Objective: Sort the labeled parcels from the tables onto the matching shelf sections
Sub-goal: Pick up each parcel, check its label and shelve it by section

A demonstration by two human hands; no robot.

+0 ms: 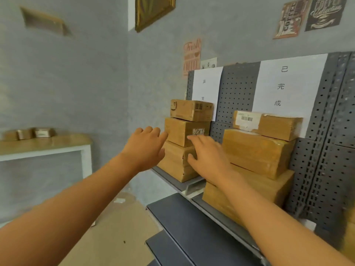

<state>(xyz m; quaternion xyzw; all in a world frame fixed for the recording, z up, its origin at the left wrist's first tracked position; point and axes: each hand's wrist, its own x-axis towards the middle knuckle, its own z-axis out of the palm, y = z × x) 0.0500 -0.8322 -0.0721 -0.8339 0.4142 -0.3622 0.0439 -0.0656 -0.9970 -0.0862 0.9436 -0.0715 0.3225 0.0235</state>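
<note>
On the grey shelf [172, 178] stand two stacks of brown cardboard parcels. The left stack has a top box [191, 110], a middle box [180, 131] with a printed label, and a bottom box [172, 164]. My left hand [146, 146] hovers with fingers spread at the left side of the middle box. My right hand [207, 156] reaches with straight fingers to the front of that stack, holding nothing. The right stack [257, 150] sits under a white paper sign [288, 85]; its top parcel [267, 124] carries a barcode label.
A second white sign [206, 87] hangs on the pegboard back [236, 93] behind the left stack. Lower dark shelf boards [192, 227] jut out below. Far left, a wooden table [44, 143] bears several more parcels [42, 132]. Cardboard sheets lie on the floor [119, 233].
</note>
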